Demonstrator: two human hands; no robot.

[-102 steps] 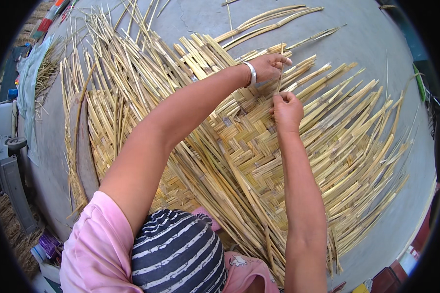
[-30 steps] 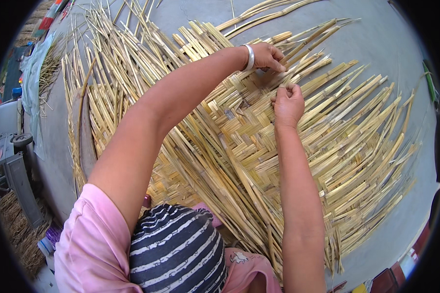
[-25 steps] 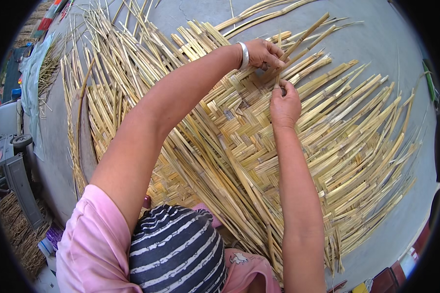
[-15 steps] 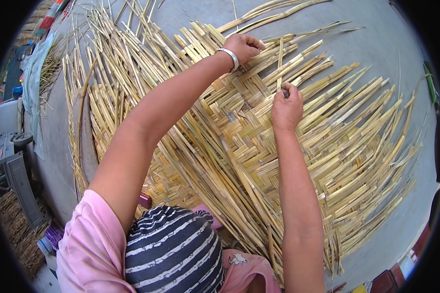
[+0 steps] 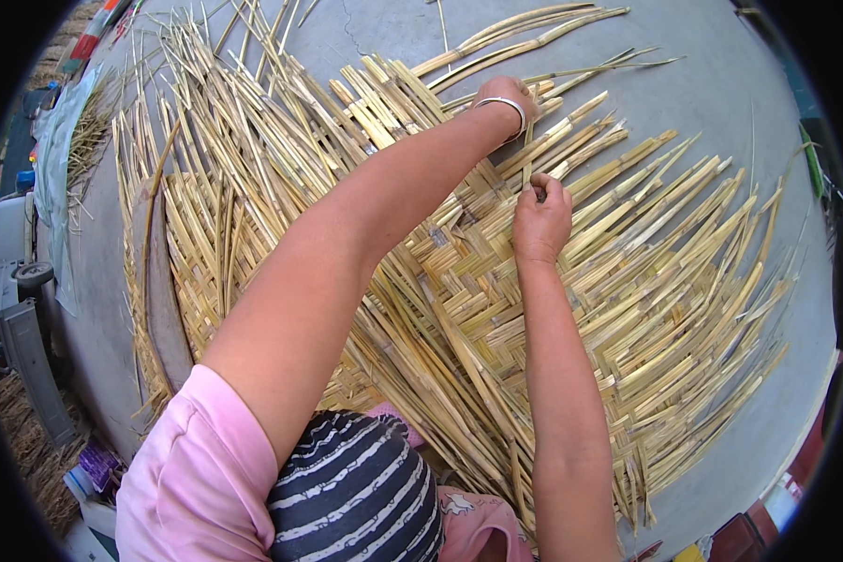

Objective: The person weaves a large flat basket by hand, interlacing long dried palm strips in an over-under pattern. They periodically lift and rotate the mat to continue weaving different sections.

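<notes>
My right hand [image 5: 541, 225] is closed, pinching the lower end of a narrow split reed strip [image 5: 527, 172] that stands up from the thumb and fingers. My left hand [image 5: 508, 99], with a silver bangle [image 5: 512, 106] on its wrist, reaches across to the far side. Its fingers are curled round the strip's upper part, which they partly hide. Under both hands spreads a woven reed mat [image 5: 459, 272] in a zigzag pattern. Long loose reed ends [image 5: 684, 206] fan out from its right side, and more strips [image 5: 253, 122] run along the left.
Grey concrete floor [image 5: 768, 103] surrounds the mat. A long greyish flat piece [image 5: 167, 281] lies on its left part. Farther left are a pale plastic sheet [image 5: 61, 159] and a grey wheeled object [image 5: 33, 276]. Dark cloth with white stripes [image 5: 356, 492] is close below.
My left hand has moved right and slightly nearer, from beside the strip onto its upper part. My right hand has shifted slightly left and keeps its pinch. The view has shifted a little.
</notes>
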